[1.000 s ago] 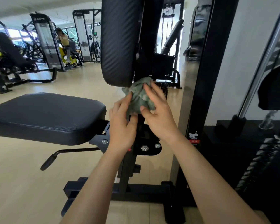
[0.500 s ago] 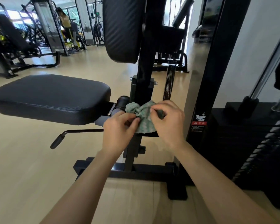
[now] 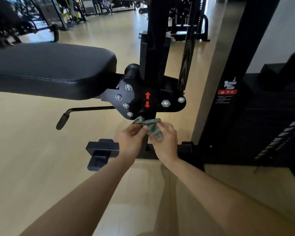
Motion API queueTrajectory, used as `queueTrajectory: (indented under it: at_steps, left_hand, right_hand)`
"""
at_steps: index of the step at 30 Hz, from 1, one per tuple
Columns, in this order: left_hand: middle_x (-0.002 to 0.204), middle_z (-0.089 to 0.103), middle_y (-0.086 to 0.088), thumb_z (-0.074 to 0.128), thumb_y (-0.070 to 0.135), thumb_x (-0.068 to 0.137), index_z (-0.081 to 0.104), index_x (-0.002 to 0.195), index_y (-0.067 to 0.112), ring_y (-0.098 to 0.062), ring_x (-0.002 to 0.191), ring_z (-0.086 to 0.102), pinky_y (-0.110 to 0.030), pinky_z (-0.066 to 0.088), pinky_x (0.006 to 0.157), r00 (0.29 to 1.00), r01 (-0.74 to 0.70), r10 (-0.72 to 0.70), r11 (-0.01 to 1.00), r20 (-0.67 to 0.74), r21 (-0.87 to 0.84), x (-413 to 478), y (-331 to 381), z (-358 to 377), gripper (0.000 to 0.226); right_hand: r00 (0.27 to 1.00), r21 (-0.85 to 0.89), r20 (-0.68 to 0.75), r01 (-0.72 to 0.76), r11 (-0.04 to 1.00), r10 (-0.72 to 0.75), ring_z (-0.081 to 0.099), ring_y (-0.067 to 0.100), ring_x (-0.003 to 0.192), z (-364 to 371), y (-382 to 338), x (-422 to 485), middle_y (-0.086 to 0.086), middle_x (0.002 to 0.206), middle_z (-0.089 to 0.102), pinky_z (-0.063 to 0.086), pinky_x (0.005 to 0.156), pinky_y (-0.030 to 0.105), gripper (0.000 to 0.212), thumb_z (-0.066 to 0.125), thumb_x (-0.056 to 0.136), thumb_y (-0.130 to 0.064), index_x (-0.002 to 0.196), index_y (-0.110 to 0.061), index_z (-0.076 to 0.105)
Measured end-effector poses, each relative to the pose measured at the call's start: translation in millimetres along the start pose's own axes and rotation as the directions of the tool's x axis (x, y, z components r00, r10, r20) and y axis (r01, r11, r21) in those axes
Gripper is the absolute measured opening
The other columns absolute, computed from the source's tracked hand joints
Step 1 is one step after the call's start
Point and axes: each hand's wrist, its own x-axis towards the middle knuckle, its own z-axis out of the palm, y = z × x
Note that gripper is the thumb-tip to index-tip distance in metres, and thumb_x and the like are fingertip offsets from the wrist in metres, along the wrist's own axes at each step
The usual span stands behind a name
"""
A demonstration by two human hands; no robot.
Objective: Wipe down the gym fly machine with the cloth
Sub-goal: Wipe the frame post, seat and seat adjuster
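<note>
1. Gripping a bunched green cloth with both hands: left hand pinching the left end between thumb and fingertips, right hand curled closed round the right end.
2. Holding the cloth across the front of the black post of the fly machine, right between the two hands. Cannot tell whether the fabric goes round the back.
3. Directly above the grip: a bolted plate with red arrows. Close enough to the cloth's top edge that touching or a hair apart cannot be told.
4. Up and to the left of the grip: the padded seat. Lower on that side, an adjusting lever. Down-left of the grip, a foot of the base on the floor.
5. Up and to the right of the grip: a coil spring. Farther right, a frame column with a warning sticker.
6. Step in hand, as a judgement: wiping the lower stretch of the post, just under the plate.
7. Next move, likely: pulling both ends snug so the fabric hugs the post, then sliding down toward the base below the grip.
8. Worth minding: knuckles near the plate's lower edge and bolt heads, and a loose cloth corner snagging there.
</note>
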Motion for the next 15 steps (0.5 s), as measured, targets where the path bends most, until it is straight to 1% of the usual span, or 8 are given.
queueTrajectory:
  at_steps: [2,4,6,8,10,11,13,15]
  left_hand:
    - [0.099,0.075,-0.003,0.076,0.034,0.089,0.073,0.102,0.012,-0.021,0.097,0.071,-0.043,0.057,0.094,0.991,0.102,-0.11,0.99,-0.078,-0.102,4,-5,4,0.026]
    - [0.105,0.073,-0.006,0.078,0.031,0.088,0.068,0.105,0.012,-0.023,0.099,0.07,-0.046,0.057,0.095,0.975,0.149,-0.175,0.972,-0.135,-0.184,10,-8,5,0.027]
    - [0.109,0.072,-0.007,0.08,0.028,0.086,0.065,0.107,0.013,-0.025,0.1,0.071,-0.047,0.058,0.093,0.967,0.165,-0.206,0.954,-0.148,-0.251,16,-10,8,0.03]
    - [0.11,0.071,-0.008,0.082,0.027,0.084,0.064,0.107,0.014,-0.025,0.099,0.072,-0.047,0.059,0.091,0.971,0.141,-0.188,0.949,-0.149,-0.281,21,-15,11,0.031]
    - [0.107,0.072,-0.006,0.083,0.028,0.082,0.065,0.103,0.018,-0.024,0.097,0.072,-0.046,0.06,0.089,0.976,0.102,-0.147,0.961,-0.163,-0.256,27,-21,14,0.03]
    - [0.104,0.072,-0.005,0.083,0.029,0.081,0.065,0.1,0.019,-0.023,0.095,0.073,-0.045,0.06,0.088,0.976,0.09,-0.131,0.97,-0.174,-0.226,31,-25,14,0.028]
    - [0.098,0.072,0.0,0.084,0.029,0.08,0.064,0.095,0.022,-0.021,0.091,0.072,-0.041,0.062,0.082,0.973,0.089,-0.118,0.985,-0.197,-0.15,37,-35,15,0.025]
    - [0.093,0.071,0.005,0.084,0.029,0.079,0.063,0.091,0.025,-0.019,0.087,0.071,-0.035,0.06,0.073,0.97,0.126,-0.139,0.989,-0.2,-0.079,41,-47,16,0.024]
  right_hand:
    - [0.998,0.04,-0.029,-0.056,0.998,0.058,0.054,0.025,0.115,5,2,5,0.004,0.125,0.061,0.047,0.101,0.04,0.044,0.077,0.087,-0.013,0.129,-0.01,0.066]
    - [0.991,0.158,-0.061,-0.11,0.981,0.121,0.06,0.022,0.107,8,0,12,0.003,0.119,0.063,0.051,0.096,0.038,0.038,0.077,0.086,-0.011,0.123,-0.01,0.069]
    - [0.983,0.222,-0.108,-0.124,0.967,0.151,0.063,0.015,0.093,11,-1,19,0.0,0.113,0.065,0.054,0.088,0.031,0.032,0.077,0.085,-0.011,0.116,-0.012,0.071]
    - [0.977,0.264,-0.127,-0.134,0.955,0.172,0.062,0.005,0.079,15,1,22,-0.004,0.106,0.066,0.054,0.077,0.022,0.028,0.078,0.085,-0.013,0.112,-0.015,0.07]
    - [0.973,0.304,-0.115,-0.155,0.94,0.198,0.063,0.004,0.075,21,5,24,-0.008,0.094,0.067,0.053,0.068,0.016,0.025,0.077,0.086,-0.014,0.109,-0.016,0.067]
    - [0.971,0.309,-0.114,-0.164,0.937,0.208,0.064,0.006,0.074,24,8,24,-0.01,0.089,0.066,0.054,0.067,0.018,0.023,0.077,0.086,-0.014,0.106,-0.015,0.067]
    - [0.968,0.277,-0.114,-0.185,0.943,0.224,0.064,0.01,0.075,30,17,25,-0.013,0.083,0.063,0.056,0.07,0.025,0.017,0.077,0.086,-0.015,0.099,-0.012,0.066]
    - [0.967,0.237,-0.096,-0.207,0.949,0.235,0.065,0.015,0.08,36,28,23,-0.008,0.082,0.064,0.056,0.073,0.028,0.012,0.076,0.087,-0.013,0.095,-0.011,0.067]
